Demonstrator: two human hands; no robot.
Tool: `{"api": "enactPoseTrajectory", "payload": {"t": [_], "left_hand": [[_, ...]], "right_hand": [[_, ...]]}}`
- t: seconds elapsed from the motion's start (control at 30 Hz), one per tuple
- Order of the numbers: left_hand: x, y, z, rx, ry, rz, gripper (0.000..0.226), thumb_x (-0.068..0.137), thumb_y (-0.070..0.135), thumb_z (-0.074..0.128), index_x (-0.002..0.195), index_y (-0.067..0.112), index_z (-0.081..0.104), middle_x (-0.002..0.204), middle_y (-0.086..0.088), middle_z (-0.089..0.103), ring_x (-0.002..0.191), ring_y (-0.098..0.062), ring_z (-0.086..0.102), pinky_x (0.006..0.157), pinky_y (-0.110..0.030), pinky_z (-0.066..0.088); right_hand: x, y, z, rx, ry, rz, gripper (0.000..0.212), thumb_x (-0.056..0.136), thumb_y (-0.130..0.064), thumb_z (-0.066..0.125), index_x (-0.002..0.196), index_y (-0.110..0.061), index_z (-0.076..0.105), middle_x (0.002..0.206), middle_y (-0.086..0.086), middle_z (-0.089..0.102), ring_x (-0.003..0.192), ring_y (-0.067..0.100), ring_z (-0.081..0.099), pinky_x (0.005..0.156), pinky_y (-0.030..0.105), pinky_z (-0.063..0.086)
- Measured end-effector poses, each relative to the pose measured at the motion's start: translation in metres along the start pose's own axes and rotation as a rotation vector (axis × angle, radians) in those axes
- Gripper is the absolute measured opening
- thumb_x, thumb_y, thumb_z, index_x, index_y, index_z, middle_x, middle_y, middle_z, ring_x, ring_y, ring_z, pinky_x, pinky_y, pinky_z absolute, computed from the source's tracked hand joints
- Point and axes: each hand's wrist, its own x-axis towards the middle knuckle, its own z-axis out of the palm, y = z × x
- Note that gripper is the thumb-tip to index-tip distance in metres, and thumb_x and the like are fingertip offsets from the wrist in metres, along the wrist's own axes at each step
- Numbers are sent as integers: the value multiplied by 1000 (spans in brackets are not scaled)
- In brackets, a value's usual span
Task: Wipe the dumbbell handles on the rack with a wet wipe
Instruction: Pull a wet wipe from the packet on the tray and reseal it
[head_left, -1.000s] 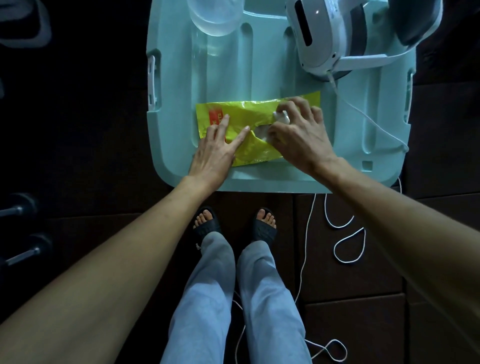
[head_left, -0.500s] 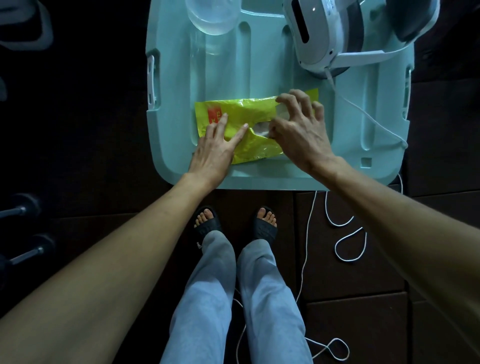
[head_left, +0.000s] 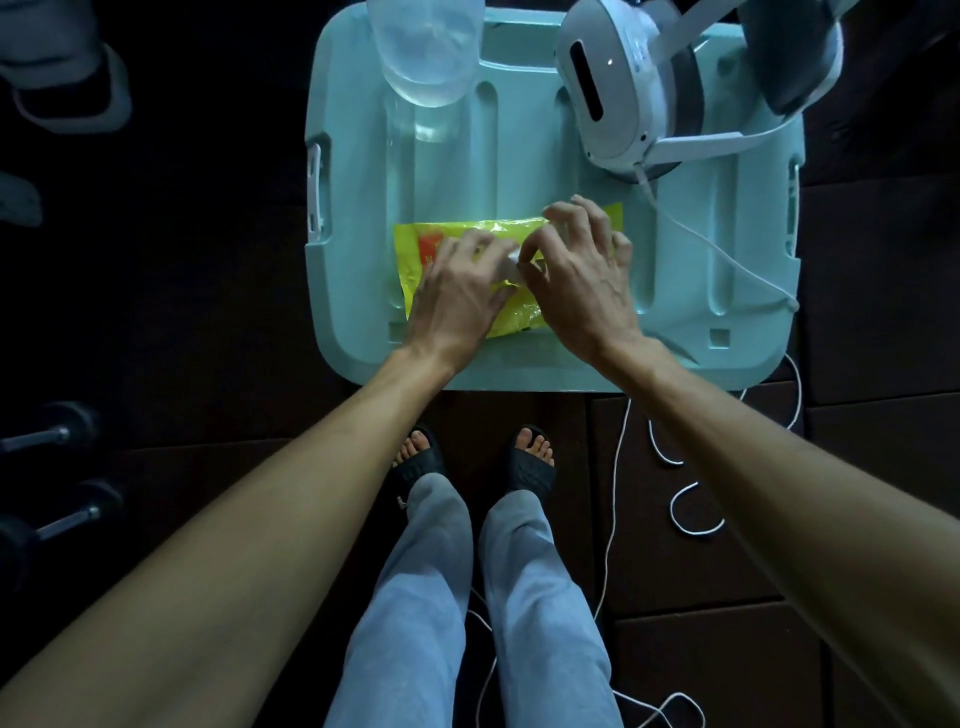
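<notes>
The yellow wipe pack (head_left: 470, 291), lying near the tub lid's (head_left: 571, 249) front edge, is best pinned flat by the left hand (head_left: 457, 296), fingers apparently straight, while the right hand's (head_left: 576, 280) pinched fingertips (head_left: 524, 254) draw the wipe (head_left: 511, 260) up slowly.

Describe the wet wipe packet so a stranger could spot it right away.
Find the pale teal plastic lid on the dark floor. At its near edge, under both hands, lies the wet wipe packet: flat, crinkly, and bright yellow with a red patch, unlike anything else there.
</notes>
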Motion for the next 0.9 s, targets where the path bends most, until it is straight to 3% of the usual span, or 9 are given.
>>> {"api": "enactPoseTrajectory", "payload": {"t": [0.1, 0.23, 0.4, 0.5, 0.53, 0.67, 0.77, 0.9], "left_hand": [[3, -6, 2, 56, 25, 2, 11, 86, 10, 71, 96, 8, 73, 96, -10, 69, 92, -33, 58, 68, -44, 54], [-5, -28, -8, 147, -23, -54, 13, 90, 11, 68, 102, 7, 72, 103, -9, 66, 100, -29, 57, 65, -36, 49], [-31, -51, -9, 306, -207, -126, 44, 89, 9, 67, 131, 15, 57, 134, -13, 50, 119, -32, 47, 89, -41, 47], [-41, -48, -3, 266, -236, -100, 60, 88, 7, 63, 144, 8, 44, 150, -17, 36, 133, -34, 39, 103, -44, 43], [-42, -46, 0, 243, -250, -84, 60, 91, 9, 61, 147, 7, 40, 155, -18, 30, 139, -35, 33, 109, -45, 39], [-48, -49, 14, 220, -408, -123, 60, 107, 27, 33, 157, 13, 3, 164, -13, -8, 152, -26, -8, 125, -46, 7], [-50, -57, 16, 194, -417, -215, 62, 107, 32, 24, 155, 15, -13, 162, -9, -22, 149, -22, -21, 123, -42, -6], [-52, -59, 14, 156, -410, -186, 65, 107, 30, 28, 155, 14, -12, 162, -11, -22, 150, -24, -21, 123, -39, -4]], "right_hand": [[-4, 0, 3, 96, -1, 5, 20, 93, -31, 63, 108, -18, 65, 141, 13, 48, 142, 32, 33, 100, 51, 36], [-13, 3, 5, 209, 51, 72, 35, 93, -24, 65, 127, -15, 60, 142, 16, 45, 136, 33, 37, 99, 48, 42], [-23, -3, 11, 290, 56, 102, 54, 89, -1, 65, 139, -10, 50, 143, 23, 40, 132, 34, 43, 108, 31, 38], [-27, -11, 11, 408, 150, 140, 60, 85, 8, 64, 141, -6, 48, 141, 24, 40, 121, 9, 39, 103, 3, 33], [-27, -13, 11, 446, 191, 149, 61, 83, 7, 66, 141, -4, 47, 139, 24, 42, 117, 5, 38, 101, 1, 33], [-25, -22, 17, 564, 184, 144, 72, 84, -3, 73, 147, -3, 38, 139, 18, 49, 124, 20, 51, 100, 37, 53], [-30, -25, 25, 454, -39, 104, 81, 91, -18, 71, 156, -7, 23, 146, 19, 51, 135, 27, 48, 112, 35, 39], [-36, -23, 39, 45, -245, -27, 59, 102, -33, 52, 154, -13, 33, 165, 12, 18, 154, 28, 11, 124, 46, 19]]}}
